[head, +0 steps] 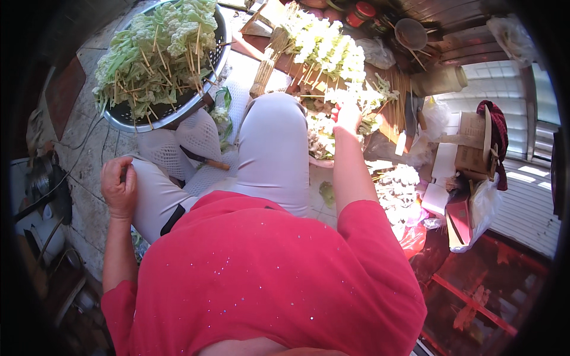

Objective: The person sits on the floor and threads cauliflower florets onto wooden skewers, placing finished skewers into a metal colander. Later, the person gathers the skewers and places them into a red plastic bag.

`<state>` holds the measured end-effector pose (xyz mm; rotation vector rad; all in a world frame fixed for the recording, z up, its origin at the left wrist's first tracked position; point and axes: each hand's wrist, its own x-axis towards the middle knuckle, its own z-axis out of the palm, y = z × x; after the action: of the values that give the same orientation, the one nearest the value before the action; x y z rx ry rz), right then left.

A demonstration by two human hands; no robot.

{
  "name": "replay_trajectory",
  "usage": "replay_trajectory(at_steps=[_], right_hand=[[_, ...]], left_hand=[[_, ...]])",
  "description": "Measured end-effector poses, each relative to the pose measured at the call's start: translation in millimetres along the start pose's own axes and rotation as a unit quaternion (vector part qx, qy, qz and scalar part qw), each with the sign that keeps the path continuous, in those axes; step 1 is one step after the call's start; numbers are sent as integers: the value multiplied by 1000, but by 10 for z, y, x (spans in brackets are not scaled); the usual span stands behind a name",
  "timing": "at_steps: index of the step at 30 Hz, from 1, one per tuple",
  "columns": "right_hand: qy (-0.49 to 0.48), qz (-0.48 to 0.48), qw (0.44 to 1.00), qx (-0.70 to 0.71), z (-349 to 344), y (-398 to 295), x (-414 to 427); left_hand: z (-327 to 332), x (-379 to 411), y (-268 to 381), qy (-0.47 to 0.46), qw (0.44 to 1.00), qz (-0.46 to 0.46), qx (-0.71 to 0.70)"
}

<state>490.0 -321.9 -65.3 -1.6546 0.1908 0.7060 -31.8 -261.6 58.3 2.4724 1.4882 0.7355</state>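
My right hand (347,118) reaches into the bright sunlit pile of cauliflower pieces (321,129); glare hides its fingers, so I cannot tell whether it holds anything. Just beyond it lie skewered cauliflower florets (331,46) in a row, their sticks towards me. Loose bamboo skewers (397,100) lie to the right of that hand. My left hand (119,184) rests by my left knee with its fingers curled; nothing shows in it. A perforated metal colander (218,58) at the upper left is heaped with skewered cauliflower (156,58).
A knife with a wooden handle (216,164) lies on white mesh foam (200,133) between my legs. A bundle of sticks (268,64) lies beyond my right knee. Cardboard boxes (473,142) and plastic bags (483,209) stand at the right. Cables (82,155) run over the floor at the left.
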Motion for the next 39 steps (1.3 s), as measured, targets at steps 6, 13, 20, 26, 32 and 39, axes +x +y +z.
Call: replay_trajectory(at_steps=[6,13,20,26,32,39], right_hand=[[-43,-95,994,-38,-641,-137,300],[-34,-330,819,-468,-31,-1231,220],[-113,-216,868,-432,530,-1157,425],[54,-300,868,-392,-113,-713,375],[6,-227,867,-442,-99,-625,227],[-34,51,964,-258,37,-456,274]], left_hand=[[-26,27,27,-7,1000,16,-1],[-28,34,5,-9,999,28,17],[-21,41,-46,-11,999,29,17],[-70,11,23,0,1000,23,0],[-41,16,8,-10,999,24,20],[-34,44,-20,-17,999,35,25]])
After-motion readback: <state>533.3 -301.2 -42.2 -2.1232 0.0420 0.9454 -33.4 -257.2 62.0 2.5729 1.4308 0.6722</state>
